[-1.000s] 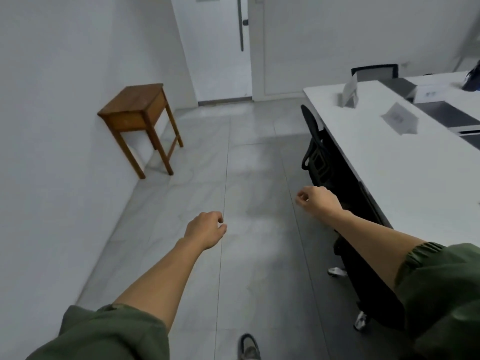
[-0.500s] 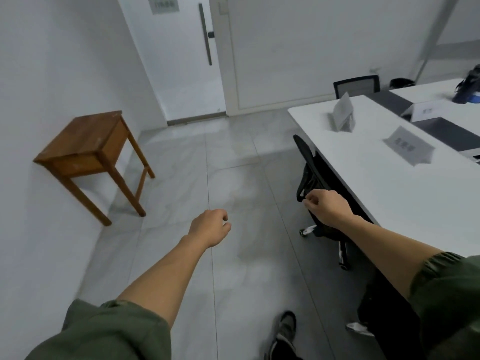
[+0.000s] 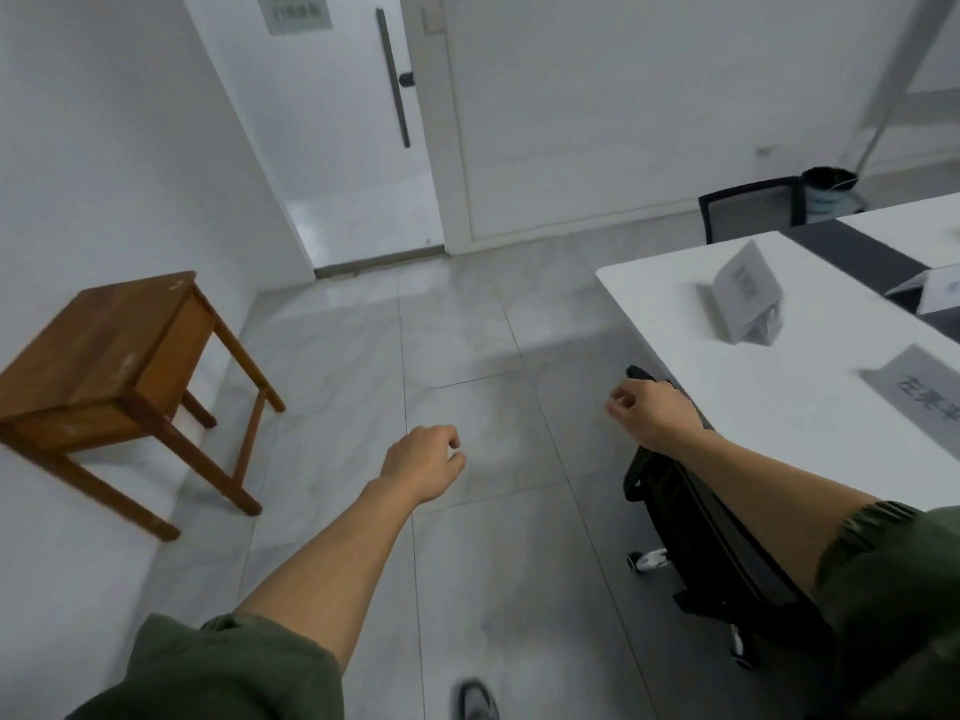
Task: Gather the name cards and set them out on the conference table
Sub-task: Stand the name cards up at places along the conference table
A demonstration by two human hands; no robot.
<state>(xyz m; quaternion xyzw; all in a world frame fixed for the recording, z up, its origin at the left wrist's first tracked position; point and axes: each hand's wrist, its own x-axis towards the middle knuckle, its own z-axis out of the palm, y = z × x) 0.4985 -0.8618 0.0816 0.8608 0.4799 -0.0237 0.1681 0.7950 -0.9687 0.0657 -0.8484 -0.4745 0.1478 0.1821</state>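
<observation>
Name cards (image 3: 745, 291) sit on the white worktop (image 3: 753, 423) at the right of the frame. One is a folded tent standing near the worktop's far left corner, its printed face blurred. A second card (image 3: 919, 392) lies lower at the right edge, cut off by the frame, with dark characters too smeared to read. A third card (image 3: 943, 292) shows only partly at the right edge, beside a dark strip in the worktop. The left hand (image 3: 423, 462) hangs in the middle of the frame over the grey tiled floor (image 3: 467, 330), fingers loosely curled, holding nothing. The right hand (image 3: 652, 415) is right of centre, also loosely curled and empty, just above the top of a black chair (image 3: 691, 517) that stands against the worktop's near edge; whether it touches the chair cannot be told. Both forearms are bare, with green sleeves (image 3: 234, 667) pushed up at the bottom of the frame. A wooden stool (image 3: 98, 361) stands against the white wall at the left. A white door (image 3: 332, 148) with a long bar handle (image 3: 395, 75) fills the upper middle. Another chair (image 3: 750, 210) and a dark bin (image 3: 828, 187) are at the upper right, past the worktop's far end. A shoe tip (image 3: 478, 701) shows at the bottom edge.
</observation>
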